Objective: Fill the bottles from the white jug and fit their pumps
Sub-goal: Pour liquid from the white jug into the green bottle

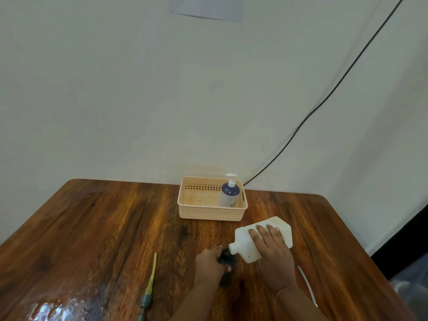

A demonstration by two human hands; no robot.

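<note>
Wooden table [92, 228]: at six o'clock, the left hand [208, 265] wraps a dark bottle [228, 259]; the right hand [273, 249] grips the white jug [245, 239], spout tipped onto it. A pump [149, 281] lies at seven; a pumped blue bottle [229, 193] stands in the twelve o'clock basket [208, 214].

Soft, dim light; glare on the table [69, 306], edges bowed.

A matt white plastic jug [264, 237] sits under the right hand [273, 253], above a glossy brown wooden table [104, 228]; beyond stands a perforated beige plastic basket [212, 213].
</note>
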